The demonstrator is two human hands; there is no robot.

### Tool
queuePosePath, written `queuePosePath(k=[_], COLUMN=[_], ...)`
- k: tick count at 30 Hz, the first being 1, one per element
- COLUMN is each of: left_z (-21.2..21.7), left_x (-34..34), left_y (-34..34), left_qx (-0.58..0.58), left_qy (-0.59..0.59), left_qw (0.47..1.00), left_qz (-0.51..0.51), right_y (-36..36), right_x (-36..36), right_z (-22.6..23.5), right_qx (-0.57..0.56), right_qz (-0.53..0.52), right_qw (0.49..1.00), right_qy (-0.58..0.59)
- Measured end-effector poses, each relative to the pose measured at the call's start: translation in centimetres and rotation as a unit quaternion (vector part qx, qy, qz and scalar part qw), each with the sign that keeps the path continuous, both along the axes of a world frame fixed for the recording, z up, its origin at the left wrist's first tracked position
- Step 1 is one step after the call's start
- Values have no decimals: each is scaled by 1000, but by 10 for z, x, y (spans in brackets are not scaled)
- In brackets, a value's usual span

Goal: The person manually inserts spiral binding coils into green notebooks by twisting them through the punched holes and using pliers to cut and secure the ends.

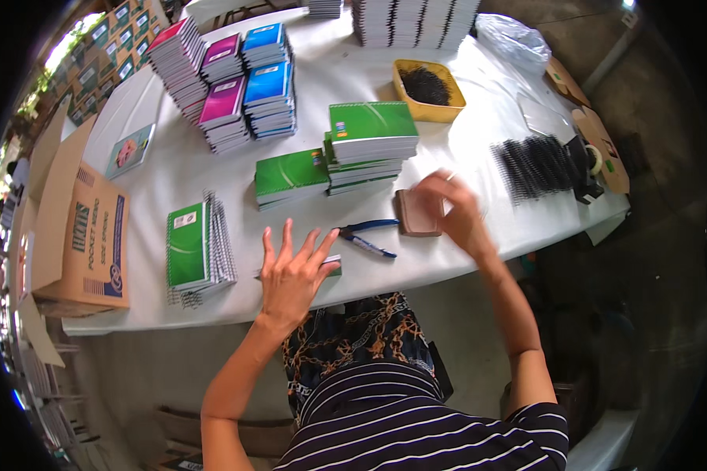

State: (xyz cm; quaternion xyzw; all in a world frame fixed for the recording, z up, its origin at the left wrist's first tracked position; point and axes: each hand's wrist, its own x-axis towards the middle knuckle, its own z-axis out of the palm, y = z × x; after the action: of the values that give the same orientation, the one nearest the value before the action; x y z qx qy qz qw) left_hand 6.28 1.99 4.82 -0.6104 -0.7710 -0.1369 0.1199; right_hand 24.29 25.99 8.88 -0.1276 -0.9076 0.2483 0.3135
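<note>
Yellow tub holds black coils; left grip spread wide over notebook; right grip blurred, cannot tell

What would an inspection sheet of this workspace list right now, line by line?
Surface: white-covered table, cloth wrinkled in places.
Work items: green-sided item, mostly hidden; blue-handled pliers, between the hands; brown block; green notebooks, in several piles.
Clutter: magenta notebooks and blue notebooks, stacked; yellow tray holding black coils; clear plastic bag near the far right.
Hands: left hand spread over the hidden item; right hand blurred at the brown block, contact unclear.
Cables: nothing seen.
Surroundings: open cardboard box at the left; stacked cartons beyond.
</note>
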Motion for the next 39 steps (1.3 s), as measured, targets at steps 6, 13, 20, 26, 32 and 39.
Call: queuePosePath(k=[6,13,20,26,32,39], left_z=[-1,-3,-3,1,13,18], left_x=[-1,-4,-5,-2,-2,-2], left_y=[4,2,2,3,4,3], left_qx=[-1,10,1,-8,-53,-57], left_qy=[-20,-8,-24,-118,-196,-229], left_qw=[1000,1000,1000,992,979,972], left_qz=[-11,-18,-16,-49,-21,-10], right_y=[-80,-70,-68,-77,-78,-78], right_x=[-33,-43,-36,-36,-34,-36], right_z=[-34,-39,-35,-26,-18,-19], right_qx=[-195,-216,-127,50,55,130], right_qz=[89,142,179,139,132,145], right_qw=[976,965,962,976,967,970], right_qy=[-39,-36,-163,-160,-209,-143])
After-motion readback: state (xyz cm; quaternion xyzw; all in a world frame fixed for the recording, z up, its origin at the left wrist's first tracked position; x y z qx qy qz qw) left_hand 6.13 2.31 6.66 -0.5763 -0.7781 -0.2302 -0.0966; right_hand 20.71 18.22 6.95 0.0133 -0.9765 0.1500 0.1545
